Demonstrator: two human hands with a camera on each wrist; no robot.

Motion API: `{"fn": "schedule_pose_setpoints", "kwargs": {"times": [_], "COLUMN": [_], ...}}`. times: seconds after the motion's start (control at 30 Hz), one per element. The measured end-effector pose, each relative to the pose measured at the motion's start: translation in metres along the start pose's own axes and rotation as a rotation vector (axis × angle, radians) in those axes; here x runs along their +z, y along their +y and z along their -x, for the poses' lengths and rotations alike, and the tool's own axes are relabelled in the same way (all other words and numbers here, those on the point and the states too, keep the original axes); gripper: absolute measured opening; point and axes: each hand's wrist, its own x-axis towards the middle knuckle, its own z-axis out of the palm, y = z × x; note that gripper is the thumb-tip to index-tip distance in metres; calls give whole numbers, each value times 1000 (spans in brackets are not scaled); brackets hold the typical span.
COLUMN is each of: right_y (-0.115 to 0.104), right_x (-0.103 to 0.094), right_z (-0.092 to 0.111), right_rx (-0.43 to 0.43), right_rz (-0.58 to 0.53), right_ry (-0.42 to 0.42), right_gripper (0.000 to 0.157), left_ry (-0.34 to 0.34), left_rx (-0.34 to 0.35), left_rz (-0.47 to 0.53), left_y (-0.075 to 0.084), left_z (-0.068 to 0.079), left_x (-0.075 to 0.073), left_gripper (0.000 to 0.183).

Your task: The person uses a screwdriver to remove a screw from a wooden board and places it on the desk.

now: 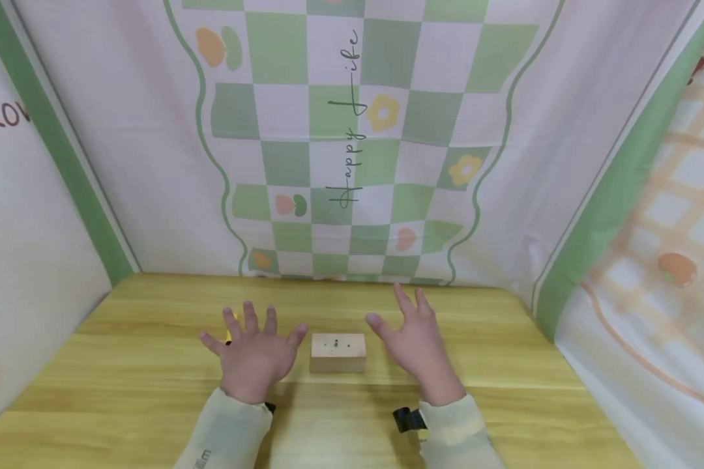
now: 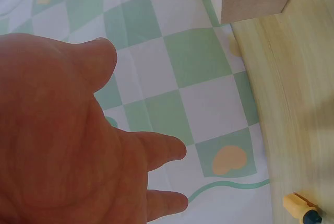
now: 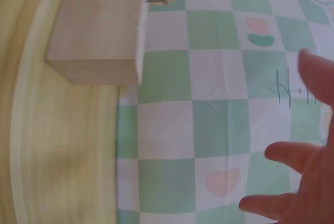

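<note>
A pale wooden block (image 1: 337,362) sits on the table between the two hands. Small dark marks or holes show on its top, and a short nail or screw (image 3: 157,0) sticks up from it in the right wrist view. To the block's left, the left hand (image 1: 255,359) is spread with straight fingers, holding nothing. The right hand (image 1: 418,344), on the other side, has its thumb and fingers apart and is also bare. Neither touches the block. A small yellow and black object (image 2: 298,206) lies beyond the left hand, which mostly hides it in the head view; its kind is unclear.
The wood-grain table (image 1: 481,371) ends at a hanging cloth (image 1: 287,117) with green and white checks. More cloth walls stand at the left (image 1: 29,228) and right (image 1: 669,312). A black strap (image 1: 409,420) is at the right wrist.
</note>
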Motion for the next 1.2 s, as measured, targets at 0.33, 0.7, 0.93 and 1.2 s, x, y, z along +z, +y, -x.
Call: {"fn": "schedule_pose_setpoints", "kwargs": {"times": [0.33, 0.7, 0.93, 1.2], "right_y": [12, 40, 45, 44], "right_x": [0, 42, 56, 64], "right_z": [-3, -7, -9, -9], "right_rx": [-15, 78, 107, 132], "right_rz": [-717, -897, -935, -924], "right_ry": [-142, -371, -407, -376], "right_gripper": [74, 69, 62, 55], "left_ry": [-43, -157, -237, -379], "left_rx": [17, 271, 256, 161], "left_rz": [82, 387, 678, 1038], "left_y": [-7, -63, -119, -153], "left_z": [-1, -19, -46, -73], "left_x": [-8, -39, -49, -34], "left_gripper": [100, 93, 80, 69]}}
